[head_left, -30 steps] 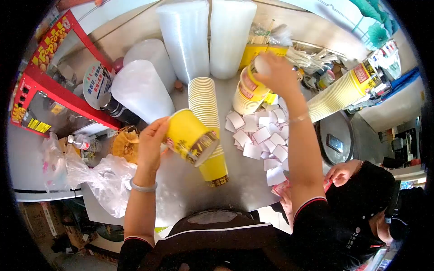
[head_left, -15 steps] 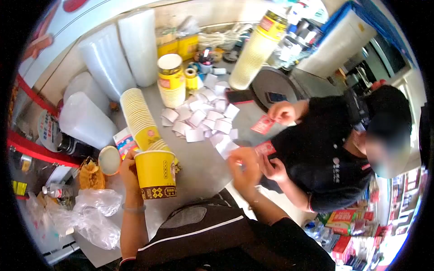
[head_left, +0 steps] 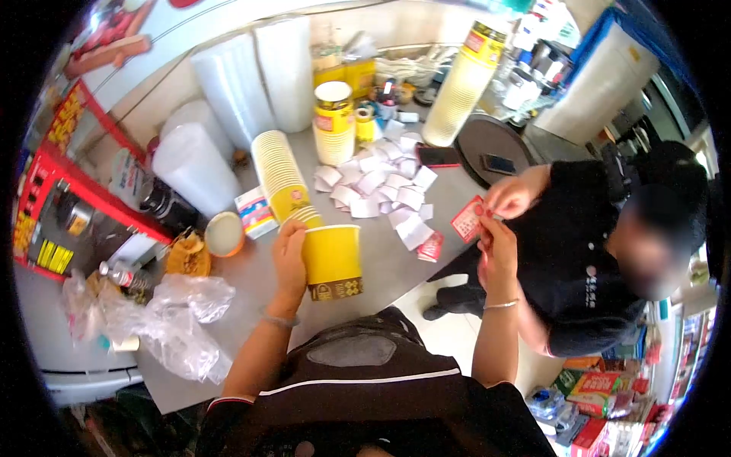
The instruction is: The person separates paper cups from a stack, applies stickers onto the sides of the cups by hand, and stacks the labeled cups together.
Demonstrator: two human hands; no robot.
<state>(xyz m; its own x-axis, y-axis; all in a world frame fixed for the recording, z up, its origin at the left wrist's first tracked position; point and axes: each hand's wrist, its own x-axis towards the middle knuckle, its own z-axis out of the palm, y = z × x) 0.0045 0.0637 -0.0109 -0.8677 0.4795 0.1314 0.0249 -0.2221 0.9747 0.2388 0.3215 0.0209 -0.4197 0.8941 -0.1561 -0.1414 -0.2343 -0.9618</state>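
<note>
My left hand (head_left: 290, 263) is closed on the side of a yellow paper cup (head_left: 333, 255) with a brown patterned band, held over the near part of the table (head_left: 251, 327). Behind it leans a stack of cups (head_left: 279, 171). My right hand (head_left: 499, 242) is out to the right, fingers pinched at a red-and-white card (head_left: 466, 219). A co-worker's hand (head_left: 512, 196) touches the same card. Another red card (head_left: 430, 247) lies at the table edge, beside a pile of white paper pieces (head_left: 381, 183).
Behind stand a short cup stack (head_left: 333, 137), a tall cup stack (head_left: 455, 99) and clear plastic lid stacks (head_left: 283, 76). A round black tray (head_left: 487, 137) holds a phone. Plastic bags (head_left: 179, 320) lie left. The co-worker (head_left: 586, 251) stands right.
The view has turned right. My right hand left the short cup stack and reached over to the co-worker's card. My left hand still holds the yellow cup, now more upright.
</note>
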